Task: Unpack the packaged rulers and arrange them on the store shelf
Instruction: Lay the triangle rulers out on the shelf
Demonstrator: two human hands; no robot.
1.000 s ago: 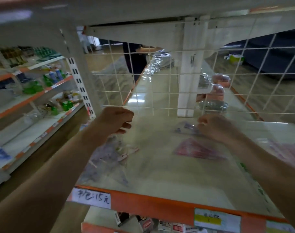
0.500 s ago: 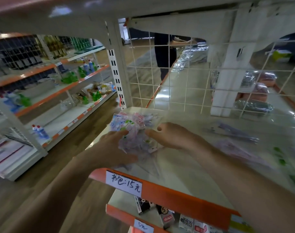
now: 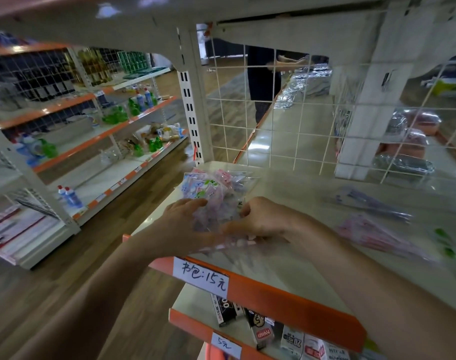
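A clear plastic pack of pastel rulers (image 3: pixel 208 193) lies at the left front corner of the cream store shelf (image 3: pixel 294 258). My left hand (image 3: pixel 180 224) holds the pack from its left side, fingers laid over the plastic. My right hand (image 3: pixel 260 219) grips the pack's right side with curled fingers. Loose rulers lie farther right on the same shelf: a purple bundle (image 3: pixel 369 201) and a pink bundle (image 3: pixel 377 235). Motion blur hides the fine detail of the pack.
The shelf's orange front edge carries a handwritten price tag (image 3: pixel 201 276). Small boxes (image 3: pixel 263 331) sit on the shelf below. A white wire grid (image 3: pixel 286 120) backs the shelf, with a person standing behind it. Shelves of bottles (image 3: pixel 133 105) stand across the aisle at left.
Both hands came from the back of the shelf to its left front corner and took hold of the ruler pack. The view swung left.
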